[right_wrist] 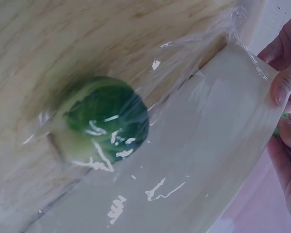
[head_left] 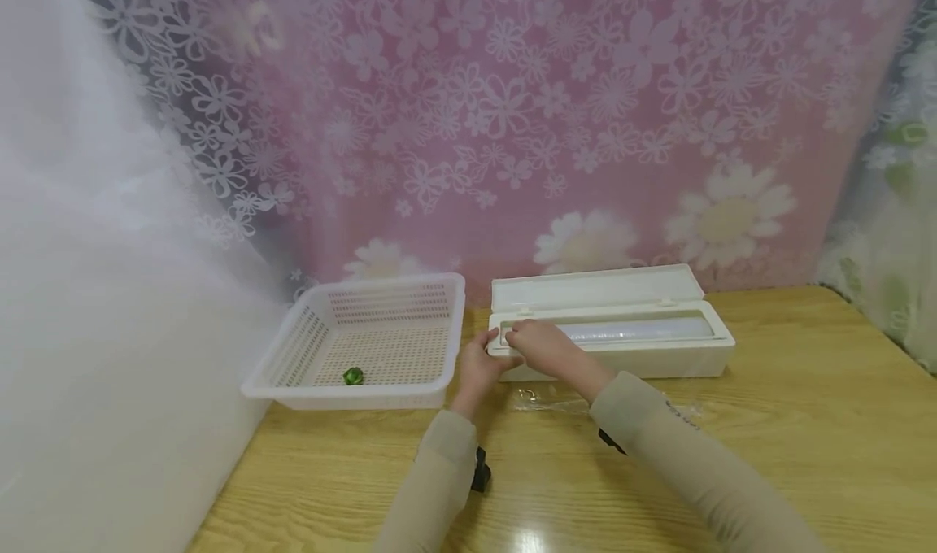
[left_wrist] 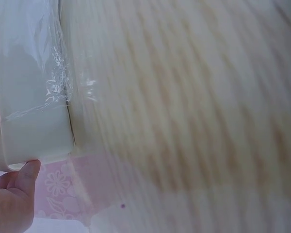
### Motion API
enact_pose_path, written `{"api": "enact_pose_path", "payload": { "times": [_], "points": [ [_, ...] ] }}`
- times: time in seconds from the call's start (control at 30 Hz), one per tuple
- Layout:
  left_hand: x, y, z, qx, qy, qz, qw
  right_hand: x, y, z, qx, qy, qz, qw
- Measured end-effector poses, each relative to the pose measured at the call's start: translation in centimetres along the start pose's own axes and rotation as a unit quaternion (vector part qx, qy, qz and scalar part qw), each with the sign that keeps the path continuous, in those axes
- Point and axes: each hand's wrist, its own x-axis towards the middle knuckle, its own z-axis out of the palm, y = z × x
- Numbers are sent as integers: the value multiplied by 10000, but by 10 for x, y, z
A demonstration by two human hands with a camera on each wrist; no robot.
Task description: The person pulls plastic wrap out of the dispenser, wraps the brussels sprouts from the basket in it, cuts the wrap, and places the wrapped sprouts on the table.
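Note:
A white cling film dispenser box (head_left: 615,362) stands with its lid (head_left: 596,289) raised and a film roll (head_left: 644,328) inside. My left hand (head_left: 481,372) grips the box's left end, thumb on the front wall. At the same end my right hand (head_left: 545,348) pinches a small green slider (right_wrist: 280,125), mostly hidden by the fingers. Clear cling film (left_wrist: 36,53) hangs down the front wall onto the table. A round green vegetable (right_wrist: 109,119), pale at one end, lies under the film just in front of the box; in the head view the right arm hides it.
Left of the box, a white slotted plastic basket (head_left: 340,390) holds one small green vegetable (head_left: 354,376). Behind both hangs a pink flowered curtain (head_left: 476,130), and white sheeting (head_left: 110,293) borders the wooden table (head_left: 820,423) on the left.

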Motion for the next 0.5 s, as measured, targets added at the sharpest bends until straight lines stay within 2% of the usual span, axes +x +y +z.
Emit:
{"api": "enact_pose_path", "payload": {
  "times": [0.13, 0.37, 0.5],
  "points": [
    [-2, 1, -2, -67, 63, -36, 10000, -2, 2, 1, 45, 26, -51, 10000],
    [-4, 3, -3, -84, -61, -70, 9999, -7, 4, -1, 21, -152, -25, 9999],
    [-4, 3, -2, -59, -54, 100, 9999, -12, 7, -4, 73, -243, 86, 9996]
  ]
}}
